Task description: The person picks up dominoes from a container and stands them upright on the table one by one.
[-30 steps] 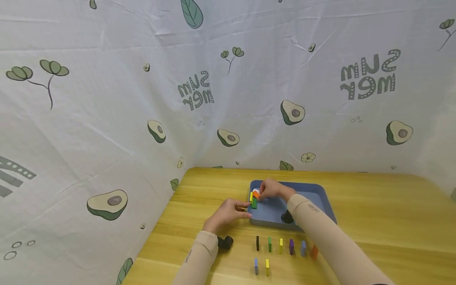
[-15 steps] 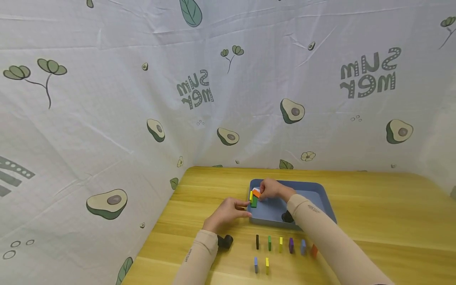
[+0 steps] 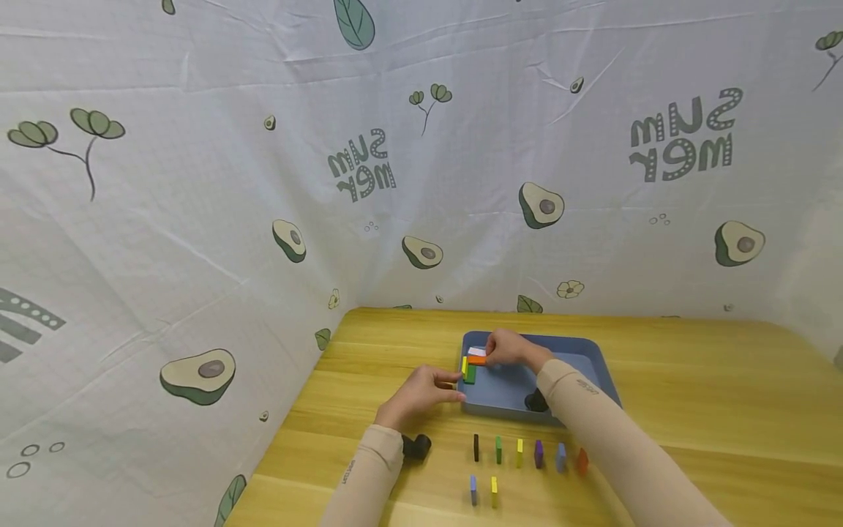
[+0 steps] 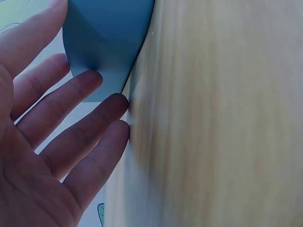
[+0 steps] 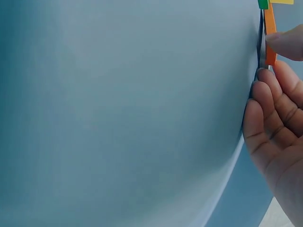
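My right hand (image 3: 512,348) pinches the end of a flat orange block (image 3: 477,361) between thumb and index finger, inside the left part of a blue-grey tray (image 3: 500,391). In the right wrist view that orange block (image 5: 270,49) reaches up to green and yellow pieces. Close around it in the head view are a green block (image 3: 470,376), an upright yellow block (image 3: 464,368) and a white block (image 3: 477,351). My left hand (image 3: 421,391) is at the tray's left side. In the left wrist view its fingers (image 4: 75,92) are spread and loosely extended beside the tray wall (image 4: 109,38), holding nothing.
In front of the tray, thin blocks stand in a row on the wooden table (image 3: 711,410), from black (image 3: 476,448) through purple (image 3: 538,455) to orange (image 3: 582,462). Nearer are a blue block (image 3: 473,490) and a yellow block (image 3: 494,492). A patterned cloth (image 3: 474,278) hangs behind.
The orange block, slanted before, has turned to lie straight across in the head view, and more of the white block shows. My right hand has shifted slightly right; my left hand has stayed put.
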A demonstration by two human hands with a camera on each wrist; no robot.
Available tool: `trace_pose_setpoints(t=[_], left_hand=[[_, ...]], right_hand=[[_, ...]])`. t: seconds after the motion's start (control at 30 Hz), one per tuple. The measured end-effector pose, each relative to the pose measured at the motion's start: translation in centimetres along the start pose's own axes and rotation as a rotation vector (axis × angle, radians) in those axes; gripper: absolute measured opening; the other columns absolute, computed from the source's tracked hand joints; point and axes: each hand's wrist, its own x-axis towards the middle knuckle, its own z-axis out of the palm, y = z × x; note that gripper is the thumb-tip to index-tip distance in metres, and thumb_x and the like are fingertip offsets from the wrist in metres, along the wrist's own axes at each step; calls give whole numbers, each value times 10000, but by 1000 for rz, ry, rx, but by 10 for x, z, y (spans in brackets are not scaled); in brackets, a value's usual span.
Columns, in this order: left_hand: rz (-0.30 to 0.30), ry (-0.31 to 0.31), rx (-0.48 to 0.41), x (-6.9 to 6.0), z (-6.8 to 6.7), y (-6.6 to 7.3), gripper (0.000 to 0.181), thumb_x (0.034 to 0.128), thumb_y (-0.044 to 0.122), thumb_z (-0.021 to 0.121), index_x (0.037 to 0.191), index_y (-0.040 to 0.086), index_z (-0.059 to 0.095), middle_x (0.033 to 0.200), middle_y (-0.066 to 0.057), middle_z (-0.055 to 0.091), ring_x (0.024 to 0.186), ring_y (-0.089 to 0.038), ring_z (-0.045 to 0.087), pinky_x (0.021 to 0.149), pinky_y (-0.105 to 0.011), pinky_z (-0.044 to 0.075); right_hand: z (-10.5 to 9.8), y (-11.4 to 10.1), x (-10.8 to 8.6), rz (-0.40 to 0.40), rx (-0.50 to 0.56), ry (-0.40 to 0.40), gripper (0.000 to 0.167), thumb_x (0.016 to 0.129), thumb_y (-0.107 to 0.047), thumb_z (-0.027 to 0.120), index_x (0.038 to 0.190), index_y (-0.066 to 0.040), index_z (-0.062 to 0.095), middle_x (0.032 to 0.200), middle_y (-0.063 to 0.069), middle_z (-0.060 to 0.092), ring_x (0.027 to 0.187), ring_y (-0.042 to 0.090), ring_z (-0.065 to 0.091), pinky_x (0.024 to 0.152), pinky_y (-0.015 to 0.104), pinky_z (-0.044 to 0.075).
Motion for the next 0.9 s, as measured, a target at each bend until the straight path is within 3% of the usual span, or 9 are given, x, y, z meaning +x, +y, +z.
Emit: trace_pose_setpoints(t=[0.37, 0.7, 0.9], left_hand=[[-3, -16, -7, -3, -3, 6, 494, 876, 349, 781, 1316, 151, 674, 1340, 1, 670, 1178, -155, 651, 1011, -415, 534], [-5, -18, -1, -2, -2, 4, 496, 867, 361, 787, 1306, 156, 681, 1327, 5, 677, 1165, -152, 650, 1011, -418, 533], [-20, -20, -15, -3, -2, 6, 506, 871, 358, 785, 1320, 152, 671, 1343, -2, 667, 1175, -177, 656, 1021, -426, 528]], right_hand=[[-13, 0, -8, -41, 62, 33, 47, 846, -76, 724, 844, -58, 680, 809, 48, 644, 691, 161, 527, 609, 265, 449], [-25, 1, -16, -80, 139, 45, 75, 851, -54, 704, 904, -9, 679, 854, 79, 653, 744, 165, 535, 664, 272, 460], [-33, -2, -24, -122, 162, 63, 57, 865, -41, 694, 903, 1, 695, 866, 99, 700, 763, 194, 608, 692, 312, 525]])
